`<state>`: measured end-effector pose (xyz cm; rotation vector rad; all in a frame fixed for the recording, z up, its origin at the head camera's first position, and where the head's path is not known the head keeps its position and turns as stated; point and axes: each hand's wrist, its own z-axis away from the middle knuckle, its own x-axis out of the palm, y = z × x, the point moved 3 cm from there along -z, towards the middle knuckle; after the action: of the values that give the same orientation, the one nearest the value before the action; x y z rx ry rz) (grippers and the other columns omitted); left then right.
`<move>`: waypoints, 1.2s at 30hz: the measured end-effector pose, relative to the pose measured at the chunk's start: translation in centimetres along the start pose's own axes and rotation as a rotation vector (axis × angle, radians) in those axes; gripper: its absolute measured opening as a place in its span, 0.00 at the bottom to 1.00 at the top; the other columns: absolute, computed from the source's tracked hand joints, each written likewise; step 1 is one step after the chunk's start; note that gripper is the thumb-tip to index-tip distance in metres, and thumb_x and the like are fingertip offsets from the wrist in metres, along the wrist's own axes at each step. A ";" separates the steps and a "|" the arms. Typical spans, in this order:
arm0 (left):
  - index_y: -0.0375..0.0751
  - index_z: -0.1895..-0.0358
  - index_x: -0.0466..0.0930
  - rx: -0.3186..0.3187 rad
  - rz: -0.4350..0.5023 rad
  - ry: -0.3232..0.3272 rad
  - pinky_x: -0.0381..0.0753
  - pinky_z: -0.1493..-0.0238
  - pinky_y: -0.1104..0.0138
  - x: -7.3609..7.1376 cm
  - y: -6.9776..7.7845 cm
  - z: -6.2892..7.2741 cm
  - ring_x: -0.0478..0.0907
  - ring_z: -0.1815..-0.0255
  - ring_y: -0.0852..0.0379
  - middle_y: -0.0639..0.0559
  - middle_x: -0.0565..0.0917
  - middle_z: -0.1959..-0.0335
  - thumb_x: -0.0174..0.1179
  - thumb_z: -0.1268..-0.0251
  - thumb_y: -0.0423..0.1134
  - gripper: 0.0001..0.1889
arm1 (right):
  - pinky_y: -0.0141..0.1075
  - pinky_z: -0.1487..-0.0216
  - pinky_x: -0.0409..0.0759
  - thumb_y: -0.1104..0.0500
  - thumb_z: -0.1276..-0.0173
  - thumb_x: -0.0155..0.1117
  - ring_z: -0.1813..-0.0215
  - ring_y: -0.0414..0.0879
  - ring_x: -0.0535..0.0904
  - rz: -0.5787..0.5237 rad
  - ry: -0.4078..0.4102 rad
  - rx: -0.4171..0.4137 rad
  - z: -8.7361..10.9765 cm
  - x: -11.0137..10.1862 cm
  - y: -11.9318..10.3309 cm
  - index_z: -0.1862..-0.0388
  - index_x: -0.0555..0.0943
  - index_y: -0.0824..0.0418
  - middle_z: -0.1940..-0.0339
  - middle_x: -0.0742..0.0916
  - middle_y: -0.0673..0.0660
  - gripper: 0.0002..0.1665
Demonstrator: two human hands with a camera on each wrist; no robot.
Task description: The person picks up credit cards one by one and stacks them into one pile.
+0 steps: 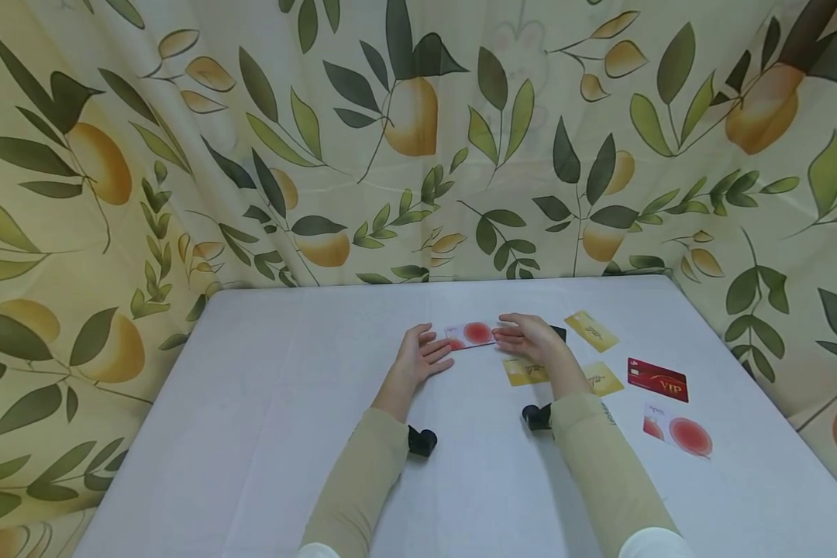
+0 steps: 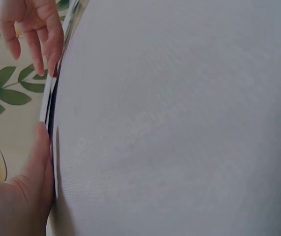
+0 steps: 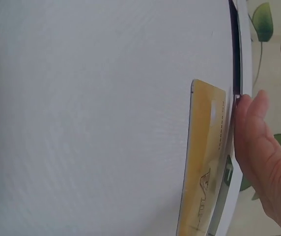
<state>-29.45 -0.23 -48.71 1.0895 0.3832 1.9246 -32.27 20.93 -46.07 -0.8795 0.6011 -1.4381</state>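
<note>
A white card with red circles (image 1: pixel 477 334) lies between the two hands near the far part of the table in the head view. My left hand (image 1: pixel 421 356) is at its left end, fingers extended and slightly spread, fingertips right at the card's edge. At the right end is my right hand (image 1: pixel 530 339), its fingers loosely straight and also close to the edge. A gold card (image 1: pixel 523 373) lies just below the right hand, partly covered by it. In the right wrist view, a gold card (image 3: pixel 202 147) lies beside the right hand (image 3: pixel 268 157).
Right of the right forearm lie more gold cards, one at the back (image 1: pixel 591 331) and one by the sleeve (image 1: pixel 605 380). Farther right are a red VIP card (image 1: pixel 658 380) and another white card with red circles (image 1: pixel 678 432). A dark card (image 1: pixel 560 332) shows partly behind the right hand.
</note>
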 end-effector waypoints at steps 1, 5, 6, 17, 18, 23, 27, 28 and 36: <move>0.32 0.39 0.62 0.003 0.001 0.001 0.74 0.47 0.48 0.0 0.0 0.0 0.75 0.46 0.42 0.32 0.74 0.45 0.49 0.35 0.46 0.27 | 0.37 0.42 0.72 0.55 0.26 0.39 0.49 0.47 0.76 -0.006 -0.005 0.004 0.0 0.0 0.0 0.29 0.52 0.63 0.35 0.66 0.68 0.30; 0.32 0.37 0.61 0.008 -0.030 -0.007 0.72 0.45 0.47 0.1 0.2 0.1 0.74 0.45 0.42 0.31 0.72 0.43 0.49 0.34 0.46 0.28 | 0.35 0.44 0.75 0.55 0.26 0.38 0.52 0.45 0.78 0.024 -0.025 0.007 0.2 0.0 -0.1 0.29 0.52 0.65 0.34 0.65 0.69 0.30; 0.33 0.36 0.60 0.005 -0.044 -0.012 0.71 0.45 0.47 0.1 0.2 0.1 0.73 0.44 0.42 0.32 0.72 0.43 0.49 0.35 0.46 0.28 | 0.35 0.45 0.75 0.54 0.26 0.38 0.53 0.45 0.78 0.045 -0.032 0.006 0.3 0.1 -0.1 0.29 0.52 0.65 0.33 0.65 0.69 0.30; 0.34 0.36 0.59 -0.028 -0.093 -0.028 0.73 0.46 0.49 -0.5 0.2 -0.3 0.74 0.45 0.41 0.33 0.74 0.45 0.49 0.35 0.48 0.29 | 0.44 0.42 0.72 0.55 0.26 0.41 0.46 0.51 0.76 0.024 -0.049 0.029 0.6 0.1 0.2 0.30 0.54 0.66 0.38 0.70 0.68 0.30; 0.33 0.36 0.60 -0.027 -0.087 -0.031 0.74 0.46 0.49 -0.6 0.2 -0.3 0.74 0.45 0.40 0.33 0.73 0.44 0.49 0.35 0.47 0.29 | 0.44 0.42 0.73 0.55 0.26 0.41 0.48 0.50 0.78 0.009 -0.050 0.033 0.6 0.0 0.2 0.31 0.54 0.66 0.41 0.73 0.67 0.29; 0.29 0.39 0.62 -0.018 -0.115 -0.044 0.75 0.47 0.51 -0.5 0.1 -0.2 0.74 0.46 0.40 0.31 0.71 0.43 0.51 0.35 0.45 0.27 | 0.39 0.48 0.78 0.57 0.28 0.46 0.59 0.46 0.82 -0.003 -0.064 0.042 0.3 -0.1 0.6 0.35 0.60 0.70 0.60 0.83 0.60 0.27; 0.28 0.41 0.65 -0.011 -0.163 -0.035 0.76 0.49 0.52 -0.4 0.0 -0.1 0.76 0.48 0.41 0.31 0.72 0.44 0.50 0.34 0.43 0.24 | 0.34 0.55 0.80 0.58 0.29 0.47 0.62 0.45 0.81 0.019 -0.082 0.043 0.3 0.2 0.8 0.38 0.62 0.72 0.65 0.83 0.58 0.26; 0.29 0.42 0.66 -0.007 -0.168 -0.029 0.77 0.49 0.52 -0.3 -0.1 0.0 0.76 0.48 0.42 0.31 0.73 0.45 0.50 0.34 0.42 0.23 | 0.34 0.56 0.81 0.58 0.29 0.47 0.62 0.44 0.81 0.021 -0.085 0.040 0.2 0.3 0.9 0.39 0.63 0.72 0.66 0.83 0.58 0.25; 0.30 0.47 0.73 0.034 -0.174 0.021 0.80 0.54 0.56 -0.2 -0.5 0.0 0.81 0.56 0.46 0.35 0.81 0.56 0.54 0.37 0.33 0.16 | 0.31 0.60 0.81 0.61 0.29 0.49 0.66 0.43 0.82 0.040 -0.097 0.005 0.4 0.8 1.2 0.36 0.61 0.73 0.65 0.82 0.55 0.27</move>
<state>-29.16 -0.14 -49.11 1.0241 0.5074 1.7819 -31.16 20.07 -46.73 -0.9226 0.5391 -1.3524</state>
